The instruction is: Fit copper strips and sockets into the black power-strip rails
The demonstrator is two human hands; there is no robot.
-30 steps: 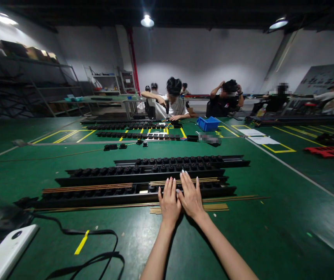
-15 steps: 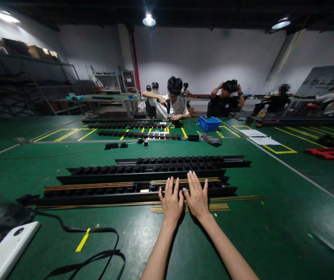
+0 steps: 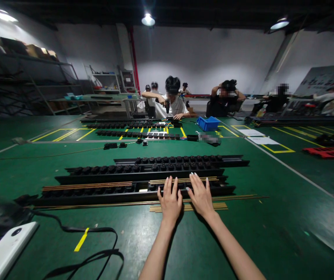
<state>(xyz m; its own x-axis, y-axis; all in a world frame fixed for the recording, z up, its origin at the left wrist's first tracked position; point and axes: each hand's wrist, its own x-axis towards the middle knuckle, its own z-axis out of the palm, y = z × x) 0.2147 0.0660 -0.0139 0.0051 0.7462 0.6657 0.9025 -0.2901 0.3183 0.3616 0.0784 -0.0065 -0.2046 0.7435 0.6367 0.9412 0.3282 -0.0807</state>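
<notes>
My left hand lies flat with fingers stretched over the nearest black channel rail. Beside it my right hand rests the same way, fingers spread. Under the fingertips of both runs a bundle of thin brass rods on top of the rail. Further left along that rail lie copper-coloured rods. In front of the rail, partly hidden by my wrists, several short brass rods lie side by side on the table. Long thin rods stretch along the rail's near edge.
Two more black rails with rows of round black parts lie behind. A white phone-like device, a black strap and a yellow strip are at the left. Across the table a person holds a power drill, near a blue bin.
My right hand has shifted slightly right, widening the gap between my hands. My left hand stays nearly in place over the rods.
</notes>
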